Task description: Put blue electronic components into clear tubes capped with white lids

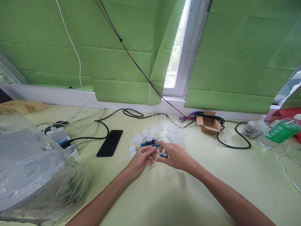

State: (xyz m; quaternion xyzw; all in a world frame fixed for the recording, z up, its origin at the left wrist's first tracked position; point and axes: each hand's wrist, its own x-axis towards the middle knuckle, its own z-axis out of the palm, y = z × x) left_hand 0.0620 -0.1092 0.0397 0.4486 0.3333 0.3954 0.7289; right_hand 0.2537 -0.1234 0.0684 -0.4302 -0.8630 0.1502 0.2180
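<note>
Fingertips pinched, my left hand (143, 158) is closed at the middle of the table, over the near edge of a small pile of blue and black parts (147, 143). My right hand (173, 154) meets it from the right, thumb and fingers curled around something small and thin that I cannot make out. More blue and metallic bits show beneath the right fingers. White round caps (137, 138) lie scattered to the left of and behind the pile. Clear tubes (171, 121) stand just behind my right hand, which partly hides some of them.
A black phone (109, 143) lies left of the hands. Further left are a power strip (68, 144) with cables and a large plastic-wrapped bundle (39, 175). An open cardboard box (210, 124), a black cable (235, 147) and a green-labelled bottle (281, 132) are to the right.
</note>
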